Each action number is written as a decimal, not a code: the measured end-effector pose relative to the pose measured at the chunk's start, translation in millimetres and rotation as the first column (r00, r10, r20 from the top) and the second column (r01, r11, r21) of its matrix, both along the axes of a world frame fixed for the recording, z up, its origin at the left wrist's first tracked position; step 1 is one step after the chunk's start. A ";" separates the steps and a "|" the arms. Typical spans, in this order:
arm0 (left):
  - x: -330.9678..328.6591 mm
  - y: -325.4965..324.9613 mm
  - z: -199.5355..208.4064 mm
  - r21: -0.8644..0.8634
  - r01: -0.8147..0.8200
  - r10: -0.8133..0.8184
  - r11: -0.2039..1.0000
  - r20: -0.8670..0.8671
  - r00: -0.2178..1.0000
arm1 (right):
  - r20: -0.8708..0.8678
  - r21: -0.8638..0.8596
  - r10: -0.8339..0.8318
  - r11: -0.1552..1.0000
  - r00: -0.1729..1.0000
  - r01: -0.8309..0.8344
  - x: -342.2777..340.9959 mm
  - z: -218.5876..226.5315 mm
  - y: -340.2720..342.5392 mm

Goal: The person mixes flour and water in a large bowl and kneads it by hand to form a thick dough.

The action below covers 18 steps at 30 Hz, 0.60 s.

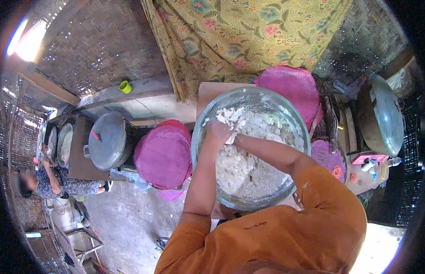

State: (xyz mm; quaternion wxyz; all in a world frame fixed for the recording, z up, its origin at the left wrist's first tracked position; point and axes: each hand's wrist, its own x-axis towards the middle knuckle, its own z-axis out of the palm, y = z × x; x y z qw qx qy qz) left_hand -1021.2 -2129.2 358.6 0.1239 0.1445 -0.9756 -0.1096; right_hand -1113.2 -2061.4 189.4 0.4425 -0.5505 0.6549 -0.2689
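Note:
A wide round metal basin (197, 176) holds a mass of crumbly white dough (235, 171), wetter and smoother on its near left side and drier toward the far rim. My left hand (218, 131) is closed on the dough at the left of the basin, its fingers partly sunk in. Reaching across from the right, my right hand (236, 140) meets it there, against a white lump. The fingers of the right hand are hidden by the dough and the left hand. Both forearms pass over the near part of the basin.
Pink-covered round stacks stand left (162, 155) and behind right (288, 89) of the basin. Farther left is a lidded pot (107, 141); a large metal pan (387, 116) leans at right. A patterned cloth (249, 41) hangs behind. Another person (61, 180) works at far left.

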 end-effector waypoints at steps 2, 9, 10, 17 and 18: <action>0.5 9.4 2.8 0.178 0.050 -0.016 0.983 -0.184 0.983 | -0.064 0.044 0.066 0.997 0.996 -0.064 11.9 14.0 38.5; 8.9 30.9 -19.9 0.264 0.009 0.012 0.965 -0.078 0.997 | -0.243 0.157 0.174 0.978 0.954 -0.138 15.2 94.4 156.6; 9.2 28.2 -28.6 0.355 -0.057 0.065 0.933 -0.009 0.998 | -0.258 0.153 0.157 0.981 0.953 -0.120 6.9 101.6 163.7; 8.9 36.1 -6.2 0.351 0.127 -0.034 0.928 -0.258 0.966 | -0.165 -0.048 -0.170 0.985 0.972 0.164 -63.6 64.7 145.0; 8.2 33.9 -13.1 0.373 0.137 -0.023 0.918 -0.295 0.955 | -0.144 -0.072 -0.199 0.979 0.969 0.191 -67.7 55.3 131.4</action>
